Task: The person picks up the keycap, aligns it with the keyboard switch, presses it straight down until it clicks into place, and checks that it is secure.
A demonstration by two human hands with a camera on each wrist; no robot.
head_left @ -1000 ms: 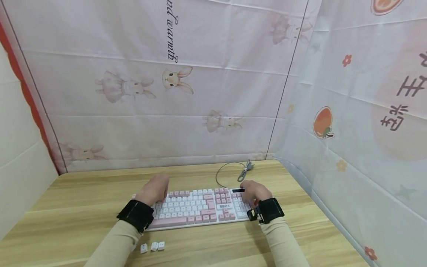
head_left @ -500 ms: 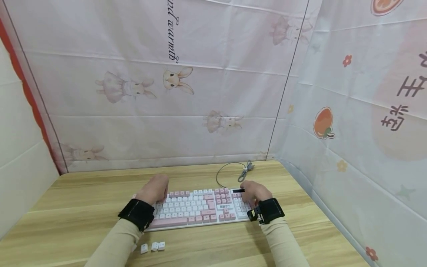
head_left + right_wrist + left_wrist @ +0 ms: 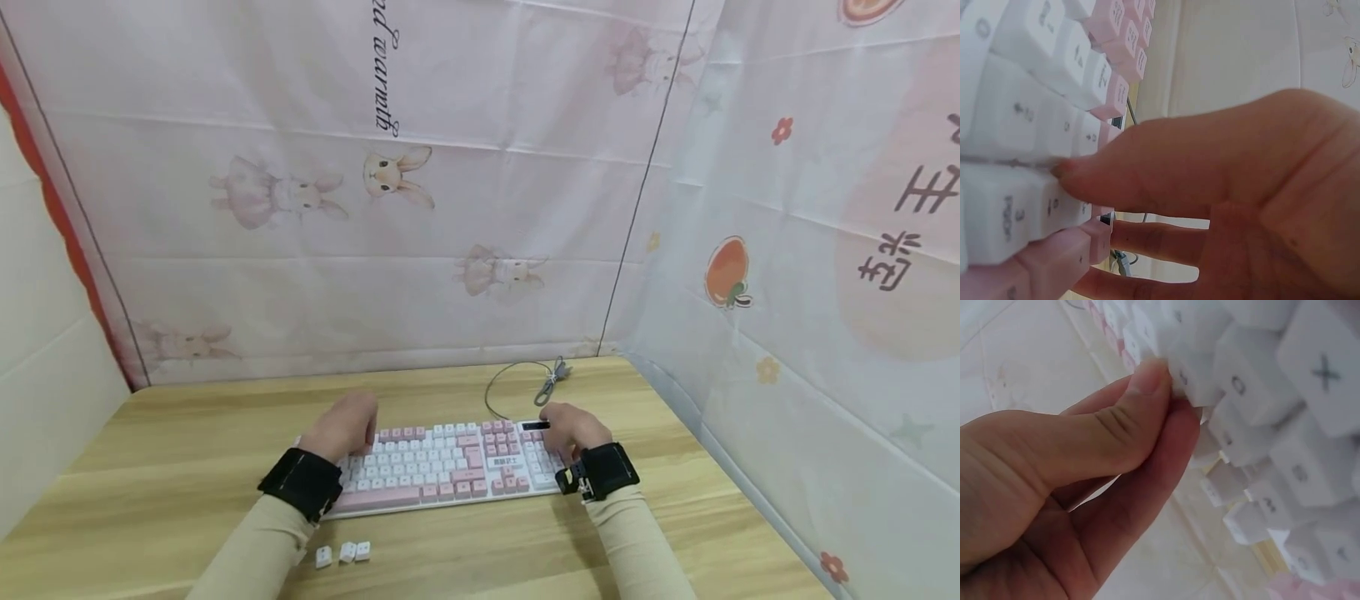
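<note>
A pink and white keyboard [image 3: 420, 467] lies flat on the wooden table [image 3: 187, 433]. Over its left part is my left hand [image 3: 345, 427]; in the left wrist view, thumb and index finger pinch a white keycap [image 3: 1179, 389] in the letter rows. The fingertips hide most of that keycap. My right hand [image 3: 576, 429] grips the right end of the keyboard. Its thumb [image 3: 1094, 172] lies on the white number pad keys, while the other fingers reach past the pink keys at the edge, their tips hidden.
Several loose white keycaps [image 3: 347, 552] lie on the table in front of the keyboard, beside the left sleeve. Behind the keyboard, a grey cable [image 3: 553, 385] sits tied in a bundle. Printed cloth [image 3: 450, 225] hangs along the table's back and right side.
</note>
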